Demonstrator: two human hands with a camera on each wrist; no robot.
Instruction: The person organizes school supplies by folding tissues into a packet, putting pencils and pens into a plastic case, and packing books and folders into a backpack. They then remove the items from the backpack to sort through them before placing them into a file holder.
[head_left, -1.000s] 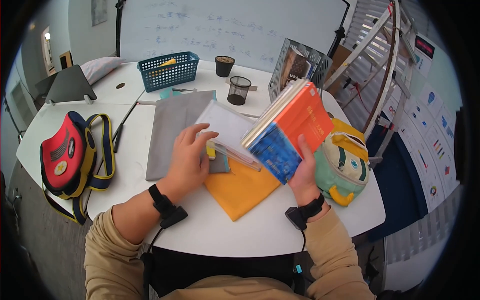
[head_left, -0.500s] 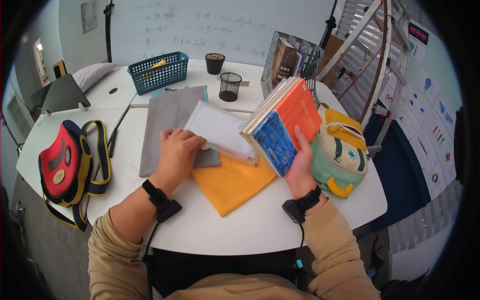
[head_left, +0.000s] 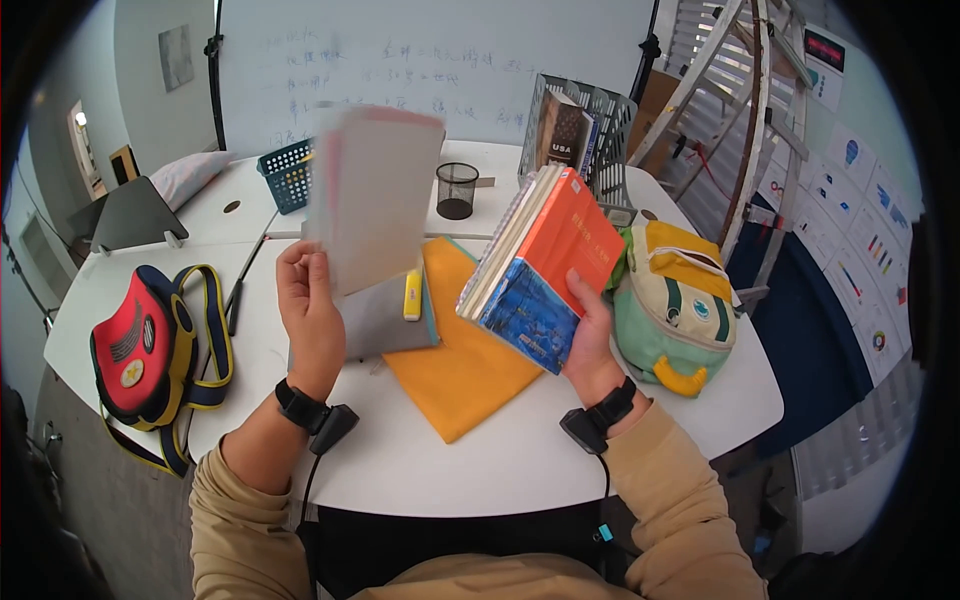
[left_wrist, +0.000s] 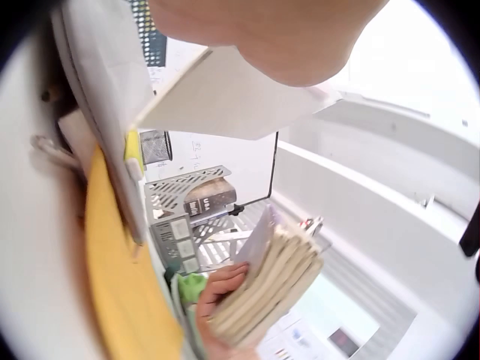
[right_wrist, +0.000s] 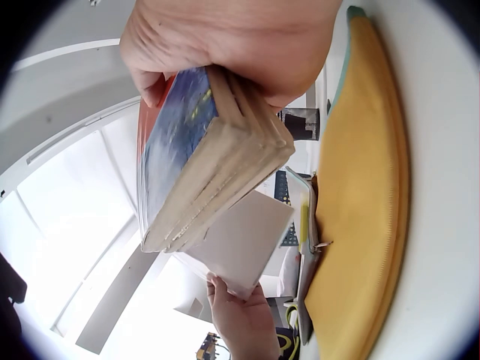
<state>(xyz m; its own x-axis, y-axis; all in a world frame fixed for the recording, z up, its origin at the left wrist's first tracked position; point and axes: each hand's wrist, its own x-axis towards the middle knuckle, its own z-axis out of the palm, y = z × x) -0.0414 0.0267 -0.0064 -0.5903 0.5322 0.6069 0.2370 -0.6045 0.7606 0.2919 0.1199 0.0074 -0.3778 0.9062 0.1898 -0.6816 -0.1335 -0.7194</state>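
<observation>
Upright before me, a thin white booklet [head_left: 388, 195] with a pinkish edge is pinched at its lower left corner by my left hand [head_left: 312, 315]; it is blurred. My right hand [head_left: 592, 340] grips a stack of thick books [head_left: 575, 235], the top cover orange and blue, thumb across that cover. Their page edges [left_wrist: 277, 292] show in the left wrist view. Below the booklet lies a grey zip pouch [head_left: 375, 325] with a yellow highlighter [head_left: 412, 296] on it. A mustard zip pouch [head_left: 465, 355] lies partly beneath the grey one.
A red backpack [head_left: 135, 345] lies at the left, a green and cream backpack [head_left: 675, 310] at the right. Behind are a teal basket [head_left: 283, 178], partly hidden, a mesh pen cup [head_left: 457, 192] and a grey rack [head_left: 610, 130] holding books. A stepladder [head_left: 690, 85] stands beyond the table.
My left hand has taken hold of the white booklet and lifted it off the pouches, up and left, uncovering the highlighter. The right hand still holds the books, slightly lower.
</observation>
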